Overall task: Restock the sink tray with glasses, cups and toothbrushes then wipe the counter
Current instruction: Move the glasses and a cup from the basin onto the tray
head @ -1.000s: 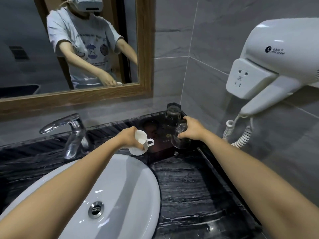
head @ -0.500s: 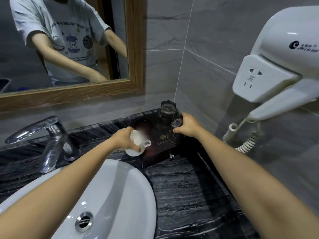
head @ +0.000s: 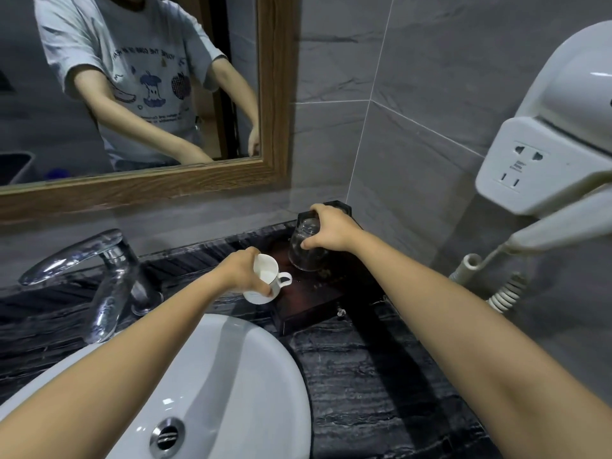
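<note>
Over tray point(head: 308, 314), held glass point(head: 306, 248), empty cup point(head: 265, 279)

tray point(head: 311, 313) right of basin point(head: 231, 376)

A bathroom, likely in a hotel. A white basin point(head: 231, 376) with a chrome tap point(head: 99, 270) is set in a dark marbled tabletop point(head: 364, 376), under a wood-framed mirror point(head: 268, 94) on grey tiled walls point(head: 414, 94). A white wall-mounted hair dryer point(head: 563, 134) with a socket and coiled cord hangs at the right. At the tabletop's far right corner sits a dark tray point(head: 311, 313) for guest cups and glasses.
</note>
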